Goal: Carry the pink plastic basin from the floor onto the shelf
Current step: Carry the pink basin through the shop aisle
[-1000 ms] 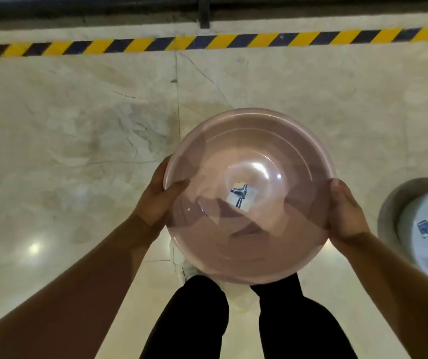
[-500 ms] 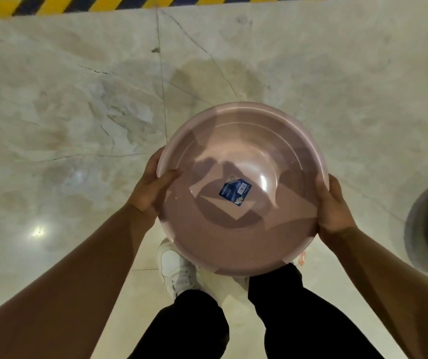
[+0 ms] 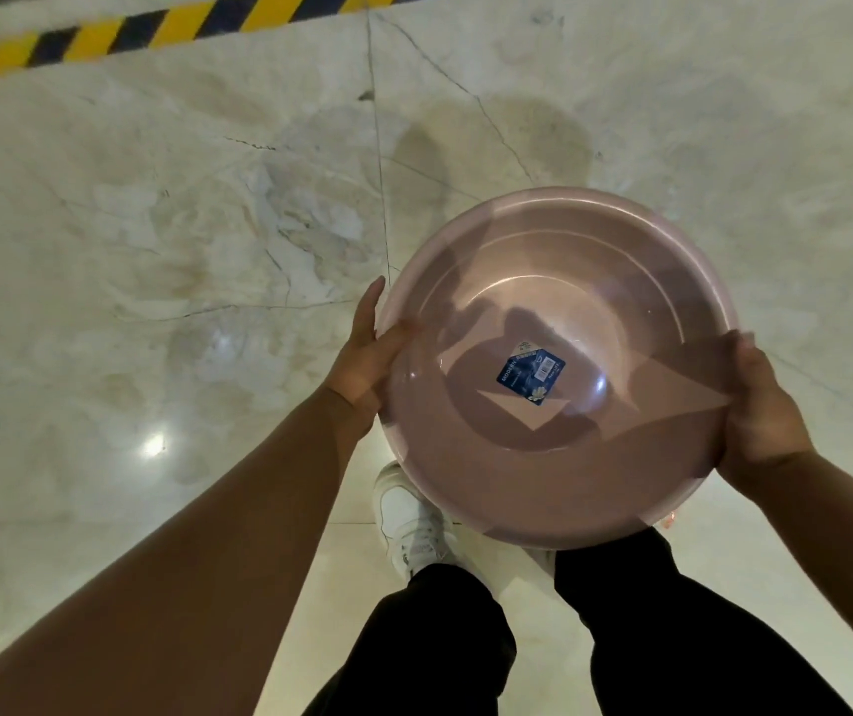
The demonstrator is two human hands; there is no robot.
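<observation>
The round pink plastic basin (image 3: pixel 486 488) is held level in the air in front of my body, its opening facing up. A blue label sticks to its inner bottom. My left hand (image 3: pixel 367 354) grips the rim on the left side, thumb inside the edge. My right hand (image 3: pixel 765 410) clasps the rim on the right side. Nothing lies inside the basin. No shelf is in view.
Below me is a glossy, cracked marble floor (image 3: pixel 181 240). A yellow and black hazard stripe (image 3: pixel 104 38) crosses the top left. My black trouser legs (image 3: pixel 439 643) and a white shoe (image 3: pixel 408 519) show under the basin.
The view has swung left: the hazard stripe now slants across the top left and the pale basin at the right edge has left the frame. Both hands keep their hold on the pink basin.
</observation>
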